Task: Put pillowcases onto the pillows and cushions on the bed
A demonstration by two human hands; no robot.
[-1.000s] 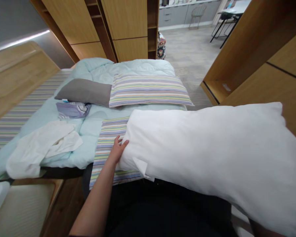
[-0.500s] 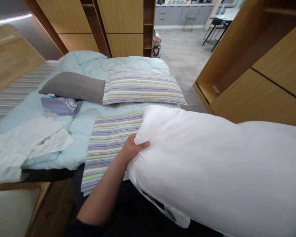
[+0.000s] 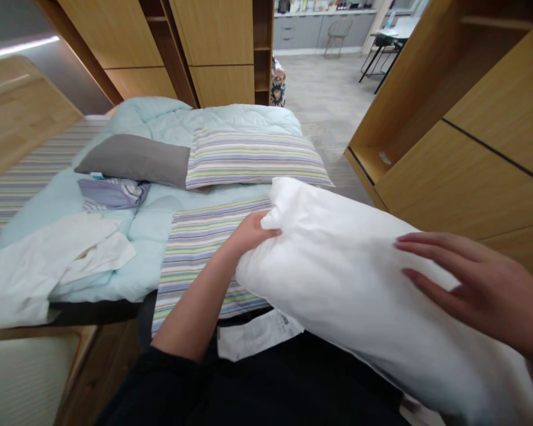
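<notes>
A plump white pillow slants across the right half of the view, with a white label hanging from its lower edge. My left hand grips its upper left end, thumb on top. Over the pillow's upper side is my right hand, fingers apart and slightly blurred; whether it touches the fabric I cannot tell. Partly beneath the pillow lies a flat striped pillowcase, its right portion hidden.
Behind are a striped pillow and a grey pillow on a pale blue quilt. A folded purple cloth and a white cloth lie left. Wooden cabinets stand at the right.
My right hand has come into view above the pillow. The pillow's far end has swung downward, and my left hand has shifted slightly up and right with it. The label now hangs further left.
</notes>
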